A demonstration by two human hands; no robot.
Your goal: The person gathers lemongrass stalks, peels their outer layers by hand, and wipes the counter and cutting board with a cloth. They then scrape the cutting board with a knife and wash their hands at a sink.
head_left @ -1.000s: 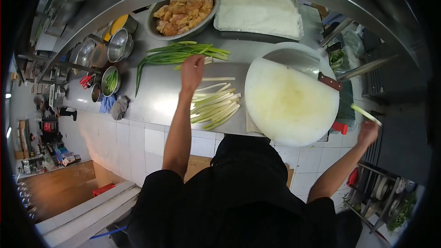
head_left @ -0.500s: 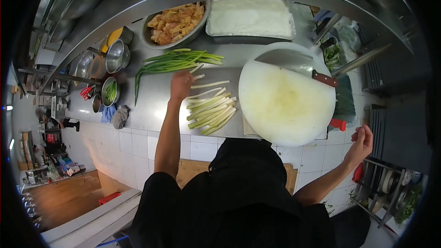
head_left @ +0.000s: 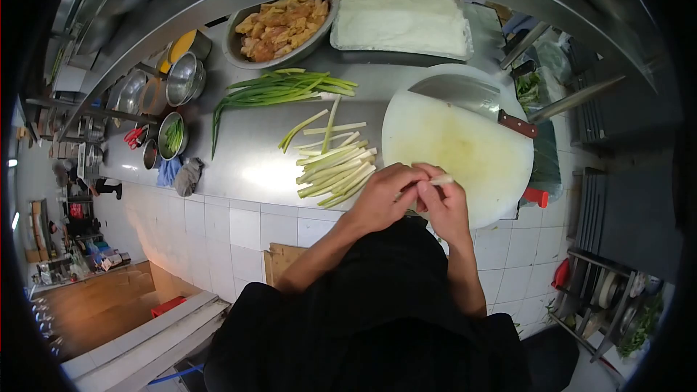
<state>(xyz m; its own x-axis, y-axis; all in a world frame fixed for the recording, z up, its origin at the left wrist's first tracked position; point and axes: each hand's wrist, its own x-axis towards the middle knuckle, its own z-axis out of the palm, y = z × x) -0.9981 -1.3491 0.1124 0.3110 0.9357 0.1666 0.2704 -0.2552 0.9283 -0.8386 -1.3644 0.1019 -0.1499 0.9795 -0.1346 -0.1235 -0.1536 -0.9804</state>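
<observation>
- Metal bowl of cut greens (head_left: 172,136): stands toward the counter's left end, with a grey cloth (head_left: 189,176) near it at the front edge.
- Steel counter (head_left: 247,149): its surface stretches from these to the stalks; the front edge runs just before the person.
- Green scallions (head_left: 283,88): lie behind that stretch, short of the large bowl of meat (head_left: 282,27).
- Peeled stalks (head_left: 337,168): piled close to the front edge, left of the board.
- Left hand (head_left: 390,194): bent inward, fingers closed on a pale stalk (head_left: 441,180).
- Right hand (head_left: 445,207): raised against the left, pinching the same stalk over the board's near-left edge.
- White cutting board (head_left: 479,167): spreads rightward; the cleaver (head_left: 465,94) lies across its back, handle at the right rim.
</observation>
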